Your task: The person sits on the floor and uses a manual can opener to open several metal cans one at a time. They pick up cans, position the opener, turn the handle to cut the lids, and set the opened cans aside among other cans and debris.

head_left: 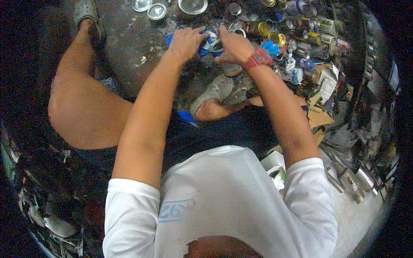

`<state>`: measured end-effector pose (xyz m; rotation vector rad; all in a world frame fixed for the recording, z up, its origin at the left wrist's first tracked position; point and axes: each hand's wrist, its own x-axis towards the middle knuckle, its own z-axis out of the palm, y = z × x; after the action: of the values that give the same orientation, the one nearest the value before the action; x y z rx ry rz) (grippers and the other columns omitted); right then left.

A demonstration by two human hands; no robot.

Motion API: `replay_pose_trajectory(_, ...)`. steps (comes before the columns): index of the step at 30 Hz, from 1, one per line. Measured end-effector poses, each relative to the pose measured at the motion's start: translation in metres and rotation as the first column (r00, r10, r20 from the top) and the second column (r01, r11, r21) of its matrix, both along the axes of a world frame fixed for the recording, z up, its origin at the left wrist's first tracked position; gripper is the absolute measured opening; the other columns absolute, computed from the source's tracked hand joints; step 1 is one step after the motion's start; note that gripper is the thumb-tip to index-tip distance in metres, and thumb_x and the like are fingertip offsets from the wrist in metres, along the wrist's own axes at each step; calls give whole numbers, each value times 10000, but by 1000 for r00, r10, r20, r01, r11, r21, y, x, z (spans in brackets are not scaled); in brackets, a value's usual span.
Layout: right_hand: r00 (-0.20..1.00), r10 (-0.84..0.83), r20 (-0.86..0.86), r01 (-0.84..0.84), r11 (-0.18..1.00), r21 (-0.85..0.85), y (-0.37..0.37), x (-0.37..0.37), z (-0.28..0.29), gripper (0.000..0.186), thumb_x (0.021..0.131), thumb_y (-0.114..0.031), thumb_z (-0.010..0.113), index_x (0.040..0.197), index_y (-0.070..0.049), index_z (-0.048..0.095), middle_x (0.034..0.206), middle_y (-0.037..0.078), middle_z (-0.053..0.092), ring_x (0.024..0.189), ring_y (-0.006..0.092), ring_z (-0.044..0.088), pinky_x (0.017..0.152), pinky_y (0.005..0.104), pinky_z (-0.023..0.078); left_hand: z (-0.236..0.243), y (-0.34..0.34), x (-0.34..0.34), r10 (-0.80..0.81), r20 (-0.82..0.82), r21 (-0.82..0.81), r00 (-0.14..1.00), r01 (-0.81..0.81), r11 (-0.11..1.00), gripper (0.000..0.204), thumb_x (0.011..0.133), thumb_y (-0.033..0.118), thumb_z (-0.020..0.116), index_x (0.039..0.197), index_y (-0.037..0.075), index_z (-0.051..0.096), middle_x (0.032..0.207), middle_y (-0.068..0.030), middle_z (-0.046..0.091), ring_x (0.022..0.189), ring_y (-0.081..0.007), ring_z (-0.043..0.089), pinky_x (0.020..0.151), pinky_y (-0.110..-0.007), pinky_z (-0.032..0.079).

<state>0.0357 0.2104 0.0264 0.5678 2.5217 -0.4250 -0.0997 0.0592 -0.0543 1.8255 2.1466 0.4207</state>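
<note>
Floor [142, 41] carries everything. Small silver can [216, 46] sits between the hands, toward the floor's far edge. Left hand [188, 44] curled over a blue scrap [203, 50]; cannot tell whether its grip is closed. Right hand [234, 46]: thumb and fingers spread about the can, contact unclear, grip likewise uncertain. More cans [326, 26] crowd toward the floor's right edge, torn cardboard [319, 117] nearer.

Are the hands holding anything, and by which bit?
The left hand and right hand are at a round-ended silver can; blur hides whether or where they grip it.
</note>
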Motion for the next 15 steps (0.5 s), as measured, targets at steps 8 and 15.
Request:
replay_pose_trajectory(8, 750, -542, -379, 598, 800, 40, -32, 77, -41, 846, 683, -300, 937, 1323, -47, 443, 1117, 246, 692, 1005, 469, 661, 897, 536, 529, 2, -1, 3, -21, -55, -63, 998, 17, 998, 818, 638, 250, 921, 1406, 262, 639, 1312, -35, 679, 1108, -283, 694, 913, -432, 580)
replay_pose_trajectory(15, 431, -753, -497, 867, 498, -4, -64, 91, -107, 925, 674, -231, 943, 1404, -95, 392, 1270, 245, 621, 1166, 465, 585, 1004, 536, 472, 18, -2, 2, -55, -49, -73, 997, 51, 996, 839, 611, 242, 925, 1400, 256, 641, 1281, -64, 690, 1128, -291, 681, 950, -432, 558)
